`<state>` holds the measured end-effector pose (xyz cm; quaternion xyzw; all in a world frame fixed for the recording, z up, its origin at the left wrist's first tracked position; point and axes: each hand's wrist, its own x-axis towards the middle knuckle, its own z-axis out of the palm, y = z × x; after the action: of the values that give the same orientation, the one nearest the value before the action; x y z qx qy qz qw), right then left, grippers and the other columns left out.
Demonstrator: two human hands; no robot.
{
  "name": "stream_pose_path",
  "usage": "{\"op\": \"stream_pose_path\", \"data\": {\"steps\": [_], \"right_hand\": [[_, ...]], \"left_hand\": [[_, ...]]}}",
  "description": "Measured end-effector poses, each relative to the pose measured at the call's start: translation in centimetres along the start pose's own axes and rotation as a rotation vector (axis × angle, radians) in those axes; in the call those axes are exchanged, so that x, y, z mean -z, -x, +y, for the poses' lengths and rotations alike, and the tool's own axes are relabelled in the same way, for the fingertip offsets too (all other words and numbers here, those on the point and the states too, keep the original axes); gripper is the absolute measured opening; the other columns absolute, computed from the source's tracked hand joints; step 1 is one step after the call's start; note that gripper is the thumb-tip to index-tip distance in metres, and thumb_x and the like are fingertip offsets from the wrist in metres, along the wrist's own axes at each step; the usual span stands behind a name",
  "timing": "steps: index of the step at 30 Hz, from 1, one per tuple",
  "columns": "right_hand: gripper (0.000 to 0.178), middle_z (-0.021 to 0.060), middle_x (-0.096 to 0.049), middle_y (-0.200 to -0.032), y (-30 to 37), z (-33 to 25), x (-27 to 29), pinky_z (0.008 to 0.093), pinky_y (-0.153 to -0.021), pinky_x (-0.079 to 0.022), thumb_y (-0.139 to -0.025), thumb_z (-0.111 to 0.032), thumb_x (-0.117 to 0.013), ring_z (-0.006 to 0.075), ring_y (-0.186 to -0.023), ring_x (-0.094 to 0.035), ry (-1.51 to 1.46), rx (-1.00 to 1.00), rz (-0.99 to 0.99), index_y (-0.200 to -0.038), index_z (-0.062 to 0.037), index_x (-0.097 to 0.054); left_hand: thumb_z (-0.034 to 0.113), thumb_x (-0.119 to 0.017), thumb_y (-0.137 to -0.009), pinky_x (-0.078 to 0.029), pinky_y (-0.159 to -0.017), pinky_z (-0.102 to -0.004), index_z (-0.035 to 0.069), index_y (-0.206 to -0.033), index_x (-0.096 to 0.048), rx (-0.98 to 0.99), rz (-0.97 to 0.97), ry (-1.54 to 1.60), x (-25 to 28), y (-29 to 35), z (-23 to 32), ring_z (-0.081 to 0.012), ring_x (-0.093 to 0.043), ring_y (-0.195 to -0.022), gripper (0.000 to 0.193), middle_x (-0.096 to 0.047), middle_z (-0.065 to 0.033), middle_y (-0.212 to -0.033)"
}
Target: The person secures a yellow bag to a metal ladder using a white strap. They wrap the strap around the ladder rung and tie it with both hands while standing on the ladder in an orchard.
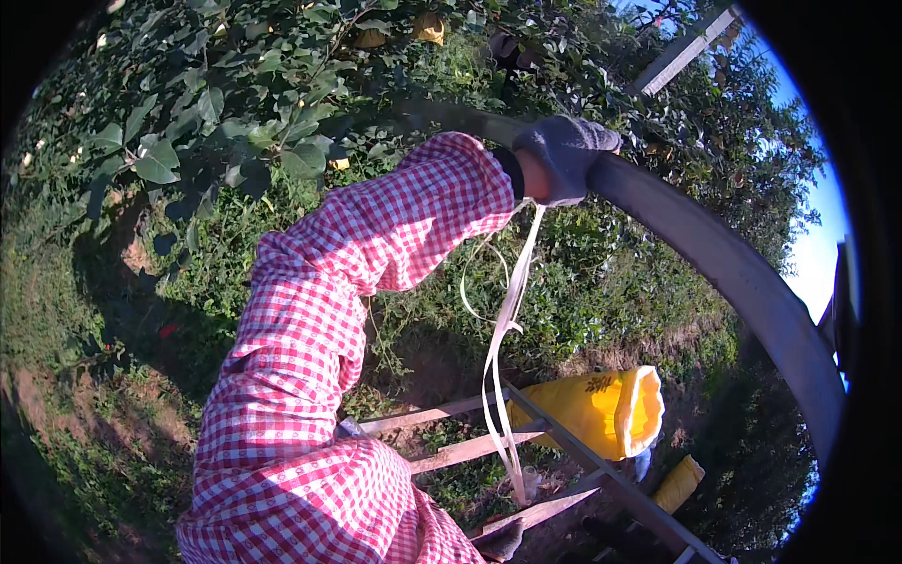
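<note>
My left hand (564, 160), in a grey knitted glove, is closed around a thick grey pole (723, 249). The pole bows across the upper right through the lens. My left arm, in a red-and-white checked sleeve (310, 320), reaches up and across to it. Pale flat straps (503, 348) hang down from just below the glove; whether they are tied to the pole or held in the hand cannot be made out. A wooden ladder (611, 470) lies in view below, its rungs crossing beneath the straps. I do not see my right hand.
Leafy branches (225, 113) with several yellowish paper bags (428, 28) fill the top. A yellow sack (573, 409) stands beyond the ladder, near a smaller yellow bag (678, 484). A dark grey shape (503, 542), perhaps a shoe, shows by the lowest rung. A pale beam (686, 52) slants at upper right.
</note>
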<state>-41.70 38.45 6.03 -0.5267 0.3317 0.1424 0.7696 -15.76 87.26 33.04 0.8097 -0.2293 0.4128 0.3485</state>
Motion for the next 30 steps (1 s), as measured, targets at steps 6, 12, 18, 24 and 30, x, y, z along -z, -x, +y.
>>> {"op": "stream_pose_path", "data": {"steps": [6,12,18,24,30], "right_hand": [[0.037,0.0096,-0.061,-0.078,-2.9,-0.6,-10.2,0.0360,-0.060,-0.048,-0.083,-0.042,-0.045,0.0255,-0.070,-0.059,0.177,0.040,0.006,-0.090,-0.0084,-0.058],[0.033,0.0103,-0.061,-0.081,-7.9,-0.3,-21.5,0.0358,-0.063,-0.048,-0.083,-0.039,-0.046,0.0262,-0.073,-0.060,0.379,0.101,-0.055,-0.092,-0.0092,-0.058],[0.030,0.0111,-0.062,-0.084,-13.5,-1.2,-25.2,0.0356,-0.065,-0.049,-0.083,-0.035,-0.047,0.0269,-0.076,-0.060,0.751,0.234,0.040,-0.094,-0.0100,-0.059],[0.027,0.0118,-0.062,-0.087,-17.5,-0.2,-27.8,0.0353,-0.068,-0.049,-0.082,-0.031,-0.049,0.0276,-0.079,-0.061,1.069,0.350,0.129,-0.096,-0.0107,-0.060],[0.025,0.0126,-0.063,-0.089,-20.4,2.1,-34.4,0.0351,-0.070,-0.049,-0.082,-0.027,-0.050,0.0283,-0.082,-0.061,1.286,0.449,0.068,-0.098,-0.0115,-0.060]], "left_hand": [[0.011,-0.060,-0.063,-0.047,-0.073,-0.0393,0.007,-0.092,-0.057,0.179,0.062,-0.421,4.1,0.8,-6.6,-0.0309,-0.060,-0.082,0.029,-0.061,-0.0141,-0.087],[0.020,-0.051,-0.077,-0.044,-0.078,-0.0370,0.008,-0.090,-0.057,0.349,-0.068,-0.696,9.8,-2.5,-19.8,-0.0287,-0.056,-0.088,0.019,-0.060,-0.0127,-0.089],[0.020,-0.056,-0.074,-0.043,-0.080,-0.0384,0.007,-0.095,-0.055,0.563,-0.003,-0.636,9.2,-0.5,-33.7,-0.0297,-0.055,-0.093,0.025,-0.059,-0.0141,-0.093],[0.020,-0.060,-0.071,-0.043,-0.082,-0.0392,0.006,-0.097,-0.054,1.183,0.448,-0.333,5.7,2.9,-40.4,-0.0302,-0.055,-0.097,0.030,-0.058,-0.0149,-0.096],[0.020,-0.064,-0.068,-0.046,-0.080,-0.0367,0.006,-0.100,-0.054,0.996,0.254,-0.355,4.9,5.6,-38.3,-0.0303,-0.058,-0.093,0.036,-0.060,-0.0150,-0.099]]}}
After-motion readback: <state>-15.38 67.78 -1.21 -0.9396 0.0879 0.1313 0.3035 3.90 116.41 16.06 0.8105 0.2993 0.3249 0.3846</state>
